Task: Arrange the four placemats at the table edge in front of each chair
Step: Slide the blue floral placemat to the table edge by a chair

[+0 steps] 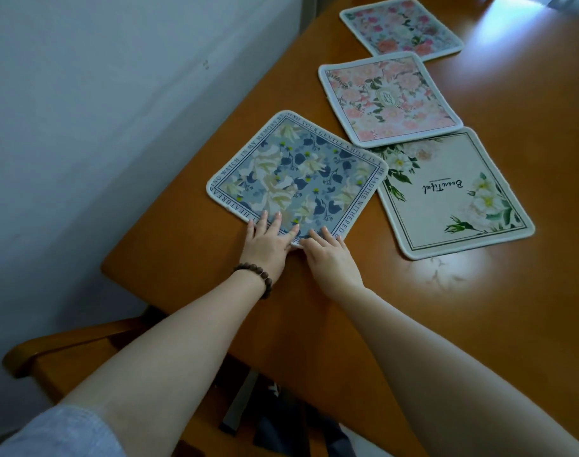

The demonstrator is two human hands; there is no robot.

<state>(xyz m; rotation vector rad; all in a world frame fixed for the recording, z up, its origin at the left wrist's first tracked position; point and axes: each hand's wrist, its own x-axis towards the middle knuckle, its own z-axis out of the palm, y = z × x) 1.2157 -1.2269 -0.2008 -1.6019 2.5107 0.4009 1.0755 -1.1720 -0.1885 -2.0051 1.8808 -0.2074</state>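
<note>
Pressing flat, fingers spread, on the near corner of the blue placemat: left hand and right hand, side by side; turned diamond-wise near the left edge of the table; touching its right side, cream placemat; beyond, pink placemat, then rose placemat; nearer, under the table, wooden chair.

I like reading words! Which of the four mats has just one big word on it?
The cream placemat, nearest the right side. It shows one script word, "Beautiful", with white flowers at its corners. The blue placemat has words all around its border; the two pink ones show flowers.
</note>
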